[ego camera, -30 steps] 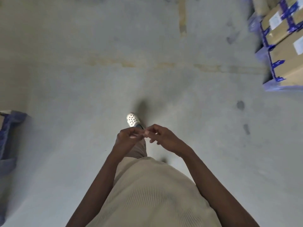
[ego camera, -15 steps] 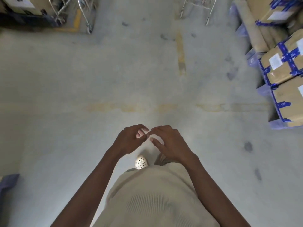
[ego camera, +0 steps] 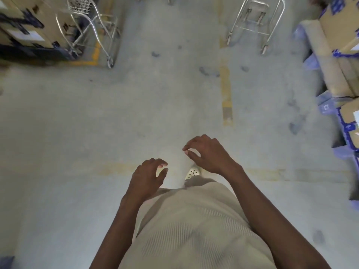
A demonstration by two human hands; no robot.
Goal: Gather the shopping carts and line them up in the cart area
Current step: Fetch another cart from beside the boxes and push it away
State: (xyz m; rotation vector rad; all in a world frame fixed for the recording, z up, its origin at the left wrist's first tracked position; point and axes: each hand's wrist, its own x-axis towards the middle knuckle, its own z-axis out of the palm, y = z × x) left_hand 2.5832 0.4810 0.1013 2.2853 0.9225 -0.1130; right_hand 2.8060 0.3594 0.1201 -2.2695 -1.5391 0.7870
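My left hand point(ego camera: 148, 176) and right hand point(ego camera: 206, 152) hang loose, empty; cart point(ego camera: 254, 26) lies upper right, nearer my right hand.

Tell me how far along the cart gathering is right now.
Done: nothing visibly lined up. The left shopping cart stands beside cardboard boxes, the right shopping cart apart from it, by a yellow floor line. In hand: nothing; left hand and right hand are empty, short of both carts. Left: fetch both and line them up.

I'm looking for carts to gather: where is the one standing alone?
Head view, top right of centre: the cart stands just right of the yellow floor line, left of the taped boxes.
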